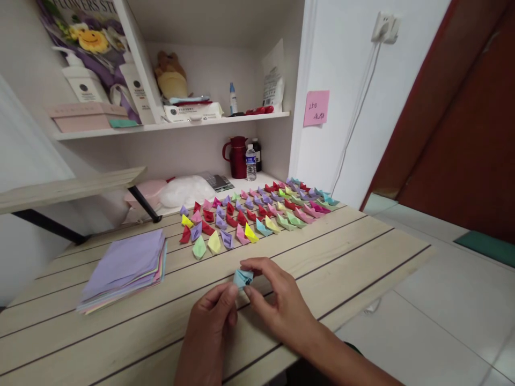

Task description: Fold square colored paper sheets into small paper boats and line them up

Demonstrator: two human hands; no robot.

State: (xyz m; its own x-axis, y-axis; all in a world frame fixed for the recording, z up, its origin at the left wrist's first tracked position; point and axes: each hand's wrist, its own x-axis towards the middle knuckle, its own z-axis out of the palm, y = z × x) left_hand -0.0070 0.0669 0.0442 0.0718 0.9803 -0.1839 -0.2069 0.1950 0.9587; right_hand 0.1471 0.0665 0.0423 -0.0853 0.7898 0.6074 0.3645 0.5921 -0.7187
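Observation:
A small folded light-blue paper piece [242, 278] is pinched between both my hands just above the wooden table [354, 252]. My left hand [211, 321] grips its left side with thumb and fingers closed. My right hand [277, 300] curls over its right side and top. Beyond them, rows of several small folded paper boats [257, 214] in red, purple, pink, yellow, green and blue stretch across the table. A stack of coloured paper sheets [126, 268], purple on top, lies to the left.
A white shelf [173, 126] above holds boxes, bottles and a plush toy. Below it stand a red jug [237, 156] and a water bottle [250, 162]. A pink note [316, 108] sticks to the wall. The table's right edge drops to a tiled floor [442, 300].

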